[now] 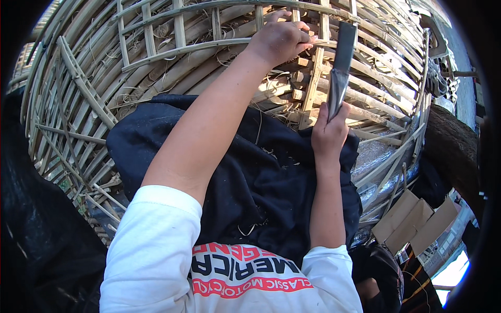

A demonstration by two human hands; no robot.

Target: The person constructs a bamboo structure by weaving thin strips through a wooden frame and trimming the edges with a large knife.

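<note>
My left hand (pixel 280 40) reaches to the far middle, its fingers bent around the near rail of a ladder-like bamboo frame (pixel 216 23). The frame has two long, slightly curved rails joined by several short slats. In my right hand (pixel 331 130) is a large knife (pixel 344 52), held upright with its broad dark blade pointing away from me. The blade's tip overlaps the frame's right end in view; whether they touch I cannot tell. A dark cloth (pixel 250 172) covers my lap, with a few thin shavings on it.
Split bamboo strips (pixel 381 86) spread beneath and around the frame. At the left a narrower bamboo piece (pixel 83 78) lies slanted. A thick log (pixel 449 148) and an open cardboard box (pixel 417 221) are at the right. Part of another person (pixel 373 281) shows at the lower right.
</note>
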